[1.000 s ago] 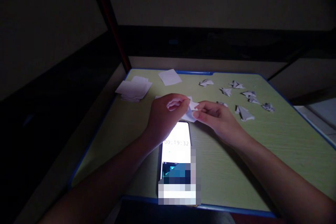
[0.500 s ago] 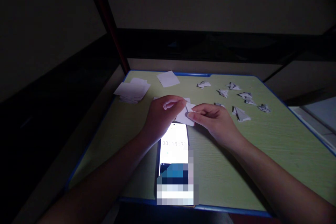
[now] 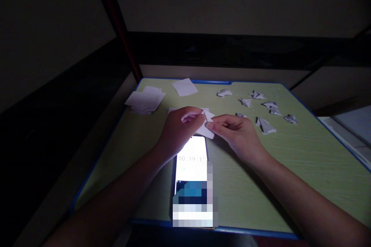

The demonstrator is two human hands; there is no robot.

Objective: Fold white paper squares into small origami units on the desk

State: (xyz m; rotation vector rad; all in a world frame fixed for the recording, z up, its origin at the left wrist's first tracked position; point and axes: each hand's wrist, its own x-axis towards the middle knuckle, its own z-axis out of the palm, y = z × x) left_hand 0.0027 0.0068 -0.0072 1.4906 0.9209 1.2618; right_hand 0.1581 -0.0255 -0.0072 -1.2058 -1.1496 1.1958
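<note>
Between my two hands is a piece of white paper point(image 3: 208, 130) with a folded flap, held just beyond the top of a lit phone point(image 3: 191, 166). My left hand point(image 3: 182, 127) is closed on the paper's left side, thumb pressed near the fold. The thumb and fingers of my right hand point(image 3: 236, 133) pinch its right edge. Behind my left hand, part of another white sheet point(image 3: 205, 109) shows; the rest of it is hidden.
A stack of white paper sheets point(image 3: 146, 99) lies at the table's back left, and a single square sheet point(image 3: 184, 87) near the back edge. Several folded paper pieces point(image 3: 266, 125) are scattered on the right. The green table point(image 3: 290, 170) has a blue rim.
My left thumb has slid slightly down along the fold, so more of the flap's top shows. My right hand keeps its pinch in nearly the same place.
</note>
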